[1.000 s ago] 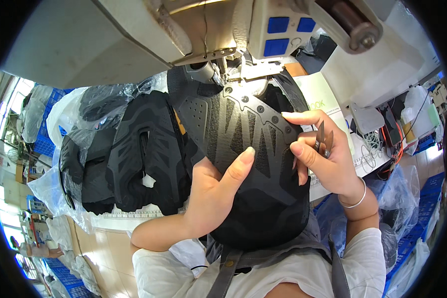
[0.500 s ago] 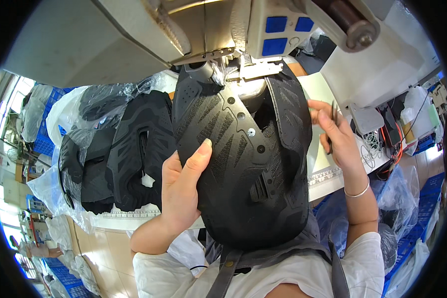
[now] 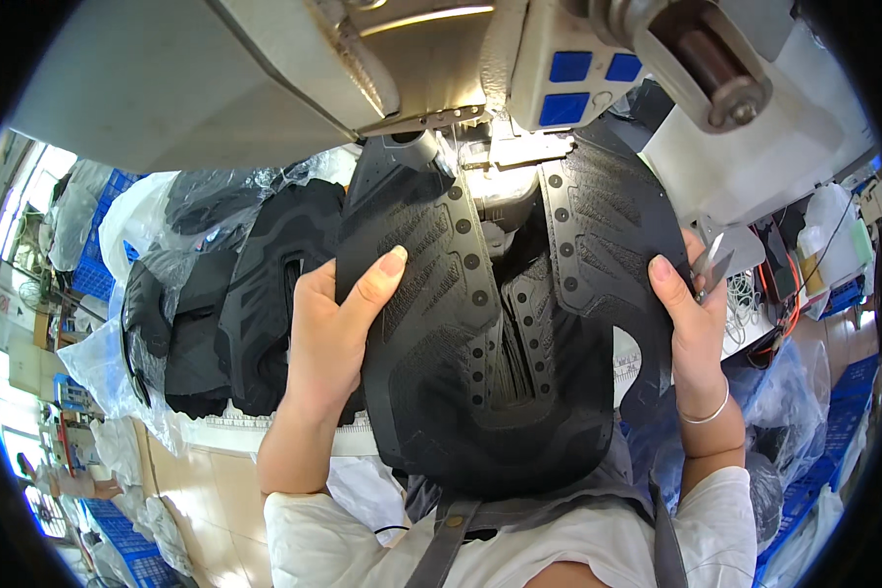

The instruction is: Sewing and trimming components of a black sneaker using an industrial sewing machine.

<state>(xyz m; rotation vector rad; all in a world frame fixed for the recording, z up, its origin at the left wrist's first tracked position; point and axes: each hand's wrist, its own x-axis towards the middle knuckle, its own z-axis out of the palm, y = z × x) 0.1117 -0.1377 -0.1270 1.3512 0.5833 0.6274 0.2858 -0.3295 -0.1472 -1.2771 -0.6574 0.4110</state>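
A black shoe upper (image 3: pixel 431 392) with rows of round eyelets lies spread under a sewing machine's needle area (image 3: pixel 519 147), its rounded toe toward me. My left hand (image 3: pixel 338 314) grips the left side of the upper, thumb on top and fingers underneath. On the right side, my right hand (image 3: pixel 691 314) pinches the edge, its thumb on top. Small metal thread snips (image 3: pixel 710 267) are also in my right hand, their blades sticking up past the fingers. Between the two eyelet flaps, a bright metal part of the machine (image 3: pixel 505 201) shows.
The pale machine head (image 3: pixel 186 88) with blue buttons (image 3: pixel 564 108) hangs over the work. More black uppers (image 3: pixel 274 284) lie to the left beside clear plastic bags (image 3: pixel 127 363). A ruler strip (image 3: pixel 225 431) edges the table. Blue crates (image 3: pixel 833 431) and cables (image 3: pixel 792 294) are at the right.
My right hand has come in from the right onto the upper's edge. The right flap, folded inward before, is now spread out to the right, showing its eyelets. My left hand keeps its hold.
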